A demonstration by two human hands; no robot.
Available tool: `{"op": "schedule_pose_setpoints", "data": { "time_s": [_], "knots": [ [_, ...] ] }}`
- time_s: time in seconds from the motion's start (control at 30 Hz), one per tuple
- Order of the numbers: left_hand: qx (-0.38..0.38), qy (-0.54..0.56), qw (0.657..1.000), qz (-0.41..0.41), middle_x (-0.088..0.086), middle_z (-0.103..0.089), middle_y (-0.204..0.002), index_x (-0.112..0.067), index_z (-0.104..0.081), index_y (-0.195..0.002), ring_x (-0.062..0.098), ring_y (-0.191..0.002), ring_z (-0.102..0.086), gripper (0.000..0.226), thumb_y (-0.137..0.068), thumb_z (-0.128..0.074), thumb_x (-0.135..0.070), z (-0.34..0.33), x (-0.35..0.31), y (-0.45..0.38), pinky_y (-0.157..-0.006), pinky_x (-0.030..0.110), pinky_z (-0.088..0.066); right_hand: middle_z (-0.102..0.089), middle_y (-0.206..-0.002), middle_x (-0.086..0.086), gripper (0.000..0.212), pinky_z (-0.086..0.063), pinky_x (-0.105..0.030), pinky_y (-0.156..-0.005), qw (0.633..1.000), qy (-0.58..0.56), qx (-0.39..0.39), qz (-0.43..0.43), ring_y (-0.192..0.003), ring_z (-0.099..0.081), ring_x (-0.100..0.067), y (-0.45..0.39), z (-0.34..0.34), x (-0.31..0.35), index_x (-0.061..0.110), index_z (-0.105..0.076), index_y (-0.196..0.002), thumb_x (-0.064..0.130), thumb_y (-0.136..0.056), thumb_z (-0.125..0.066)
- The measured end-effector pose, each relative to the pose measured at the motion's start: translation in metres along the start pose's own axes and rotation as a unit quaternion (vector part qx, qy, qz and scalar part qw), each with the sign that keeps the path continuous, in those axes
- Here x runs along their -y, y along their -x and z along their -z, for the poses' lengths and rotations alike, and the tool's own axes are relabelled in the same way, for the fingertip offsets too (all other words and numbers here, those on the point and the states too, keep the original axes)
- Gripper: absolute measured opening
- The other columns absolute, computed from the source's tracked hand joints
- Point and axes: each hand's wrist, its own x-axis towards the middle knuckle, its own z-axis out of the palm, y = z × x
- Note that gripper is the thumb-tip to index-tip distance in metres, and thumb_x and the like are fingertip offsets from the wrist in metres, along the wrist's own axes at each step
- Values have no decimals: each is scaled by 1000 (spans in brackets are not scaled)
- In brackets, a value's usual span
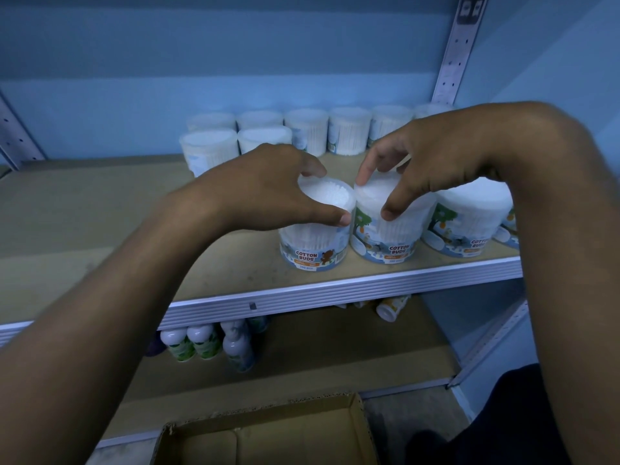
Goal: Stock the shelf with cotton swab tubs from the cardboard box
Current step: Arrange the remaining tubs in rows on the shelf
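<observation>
Cardboard box (265, 434) nearest, bottom edge; visible part looks empty, so prob. last tubs out. Lower shelf has bottles (204, 344). On the shelf (335, 290), near row: left hand (268, 189) grip closed round left tub (313, 229) by its lid; right hand (412, 162) grip pinches next tub (385, 226), touching it. Third tub (469, 223) right. Far row (302, 129) already stocked. Left: release, align.

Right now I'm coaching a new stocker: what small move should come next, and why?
Probably let go: the left hand and right hand each grip a tub, left tub and right tub, both already standing on the shelf in the front row.
</observation>
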Motion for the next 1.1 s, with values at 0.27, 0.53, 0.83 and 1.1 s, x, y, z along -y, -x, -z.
{"op": "schedule_pose_setpoints", "data": {
  "time_s": [0.27, 0.53, 0.83, 1.1],
  "knots": [
    [-16, 5, 1000, -13, -16, -56, -137, -32, -57, -135, 1, -110, -51, 85, -65, -68, -77, -4, -5, -1, -87, 24, -39, -59, -129, 7, 53, -42, -43, -106, 1000, 14, 2, -11, -122, -53, -17, 1, 1, -2, 46, -66, -111, 39, -65, -90],
    [-20, 8, 1000, -15, -14, -53, -140, -33, -51, -140, 5, -118, -51, 90, -65, -65, -79, -4, -3, 3, -91, 26, -41, -56, -133, 10, 52, -42, -40, -105, 1000, -6, -9, -3, -121, -53, -14, 6, 3, -2, 48, -64, -111, 42, -65, -89],
    [-52, 16, 998, 19, -21, -54, -135, -37, -54, -134, 1, -107, -53, 75, -72, -58, -79, 14, 20, 12, -89, 23, -37, -58, -129, 11, 39, -42, -35, -102, 994, -25, -101, 37, -114, -57, -13, -6, 3, 10, 45, -64, -114, 50, -78, -77],
    [-71, -36, 994, 77, -19, -56, -134, -36, -58, -131, 3, -102, -52, 63, -77, -66, -67, 39, 68, 14, -87, 23, -35, -56, -129, 8, 35, -43, -33, -97, 993, 3, -104, 58, -116, -56, -16, -36, 0, 31, 42, -61, -121, 40, -87, -71]
  ]
}}
